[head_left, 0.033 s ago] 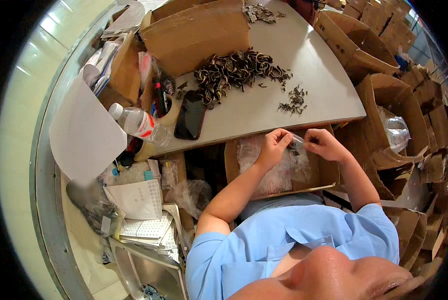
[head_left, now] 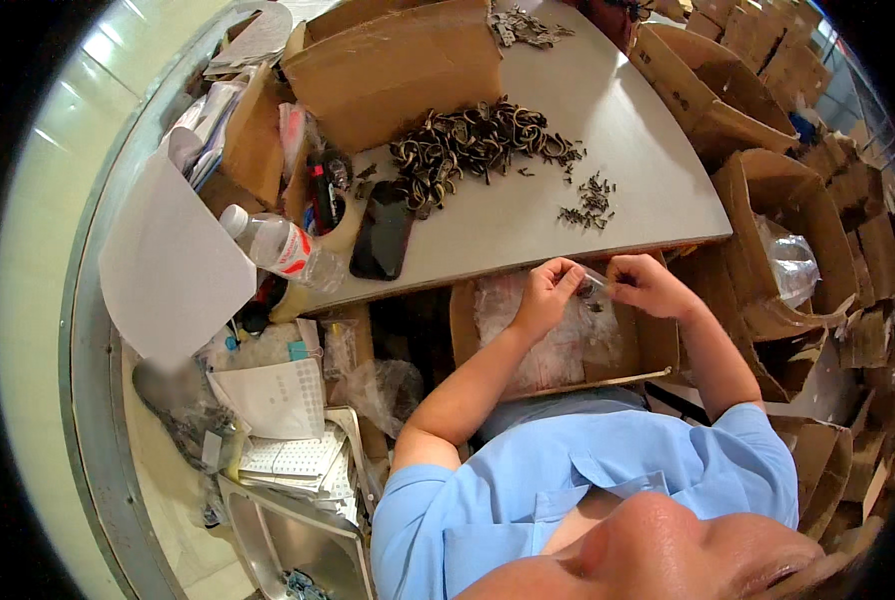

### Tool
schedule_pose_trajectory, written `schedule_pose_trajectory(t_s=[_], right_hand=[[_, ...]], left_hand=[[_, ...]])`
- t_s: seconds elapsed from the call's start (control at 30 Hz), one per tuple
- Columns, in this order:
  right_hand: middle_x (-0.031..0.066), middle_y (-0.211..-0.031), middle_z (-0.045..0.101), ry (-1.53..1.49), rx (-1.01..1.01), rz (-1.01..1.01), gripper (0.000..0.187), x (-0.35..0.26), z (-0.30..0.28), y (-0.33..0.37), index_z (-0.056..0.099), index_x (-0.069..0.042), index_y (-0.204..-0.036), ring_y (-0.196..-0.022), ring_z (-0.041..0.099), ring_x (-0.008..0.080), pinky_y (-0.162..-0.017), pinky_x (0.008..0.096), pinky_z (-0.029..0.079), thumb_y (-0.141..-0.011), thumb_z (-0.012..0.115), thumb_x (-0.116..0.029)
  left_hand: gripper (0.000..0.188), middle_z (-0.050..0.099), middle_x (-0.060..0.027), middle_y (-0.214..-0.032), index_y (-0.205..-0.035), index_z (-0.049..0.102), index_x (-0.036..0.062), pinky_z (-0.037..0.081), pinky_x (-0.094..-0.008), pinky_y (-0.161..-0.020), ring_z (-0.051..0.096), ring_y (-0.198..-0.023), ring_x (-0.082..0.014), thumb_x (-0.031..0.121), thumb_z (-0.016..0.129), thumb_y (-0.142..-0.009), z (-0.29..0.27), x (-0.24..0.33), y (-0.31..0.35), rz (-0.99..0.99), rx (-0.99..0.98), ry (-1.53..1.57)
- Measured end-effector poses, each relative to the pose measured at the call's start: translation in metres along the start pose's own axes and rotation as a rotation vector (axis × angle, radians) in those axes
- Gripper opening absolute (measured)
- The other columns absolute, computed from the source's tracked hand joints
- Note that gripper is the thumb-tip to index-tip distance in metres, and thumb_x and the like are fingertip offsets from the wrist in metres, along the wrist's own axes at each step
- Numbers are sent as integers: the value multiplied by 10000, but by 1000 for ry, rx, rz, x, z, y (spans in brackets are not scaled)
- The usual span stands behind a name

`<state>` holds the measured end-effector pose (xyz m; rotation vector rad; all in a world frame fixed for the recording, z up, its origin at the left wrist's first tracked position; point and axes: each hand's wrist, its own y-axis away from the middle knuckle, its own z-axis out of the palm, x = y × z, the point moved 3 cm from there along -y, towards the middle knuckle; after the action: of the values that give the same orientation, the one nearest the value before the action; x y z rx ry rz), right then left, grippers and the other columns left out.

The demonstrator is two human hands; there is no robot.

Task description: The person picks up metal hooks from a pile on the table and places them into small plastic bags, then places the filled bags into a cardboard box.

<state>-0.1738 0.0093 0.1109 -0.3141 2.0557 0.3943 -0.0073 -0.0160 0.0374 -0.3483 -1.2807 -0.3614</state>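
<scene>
Over an open cardboard box (head_left: pixel 658 350) at my lap, both hands are raised close together. A small clear plastic bag (head_left: pixel 595 279) is stretched between them. My left hand (head_left: pixel 548 295) pinches one end with thumb and fingers, and my right hand (head_left: pixel 652 288) has its fingers closed on the other end. Something small and dark shows at or just below the bag, too small to name. Inside the box lie more clear plastic bags (head_left: pixel 528 345). On the table beyond are a heap of dark and brass-coloured ring-shaped metal parts (head_left: pixel 468 150) and a scatter of small screws (head_left: pixel 590 203).
The grey table's (head_left: pixel 658 190) front edge runs just beyond my hands. At left on it are a black phone (head_left: pixel 382 232), a water bottle (head_left: pixel 293 250) and a cardboard box (head_left: pixel 398 75). Open cartons (head_left: pixel 783 240) crowd the right. Papers (head_left: pixel 283 455) and a metal tray (head_left: pixel 298 540) sit lower left.
</scene>
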Motion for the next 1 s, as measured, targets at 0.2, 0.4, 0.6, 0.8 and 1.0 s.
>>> schedule_pose_trajectory(t_s=[0.2, 0.4, 0.6, 0.8, 1.0], right_hand=[[25, -778, 558, -242, -156, -75, 189, -84, -49, -81, 545, -46, -832, -665, 514, 105, -623, 235, 423, -815, 564, -233], [4, -759, 546, -805, 319, -549, 180, -188, -79, -158, 567, -63, -914, -667, 498, 77, -597, 221, 414, -861, 588, -234], [7, -864, 573, -370, 51, -299, 172, -115, -21, -127, 543, -55, -904, -749, 515, 83, -703, 231, 435, -878, 581, -221], [16, -872, 576, -353, -67, -119, 137, -39, 9, -64, 548, -40, -889, -772, 522, 82, -713, 233, 439, -865, 587, -169], [7, -892, 566, -245, 22, 76, 175, 18, 6, -5, 547, -7, -977, -842, 521, 73, -755, 239, 436, -848, 596, -115]], left_hand=[[252, 610, -23, -790, -898, 602, 18, 444, -251, -671, 540, -722, -89, 255, 521, -923, 2, -29, -5, -66, -34, 218], [337, 634, -117, -882, -1009, 581, 23, 463, -356, -759, 593, -841, -237, 300, 607, -821, 8, -57, 1, -155, -322, -563], [504, 389, -148, -1350, -1221, 481, 114, 407, -463, -929, 420, -1186, -358, 214, 653, -758, 23, -77, 28, -7, -710, -1282], [359, 503, -158, -1152, -1089, 570, 107, 457, -433, -857, 504, -1072, -353, 79, 577, -731, 30, -112, 30, -133, -887, -1193], [178, 622, -124, -778, -834, 595, 32, 454, -395, -644, 591, -735, -280, 157, 611, -709, 17, -65, 11, -149, -675, -869]])
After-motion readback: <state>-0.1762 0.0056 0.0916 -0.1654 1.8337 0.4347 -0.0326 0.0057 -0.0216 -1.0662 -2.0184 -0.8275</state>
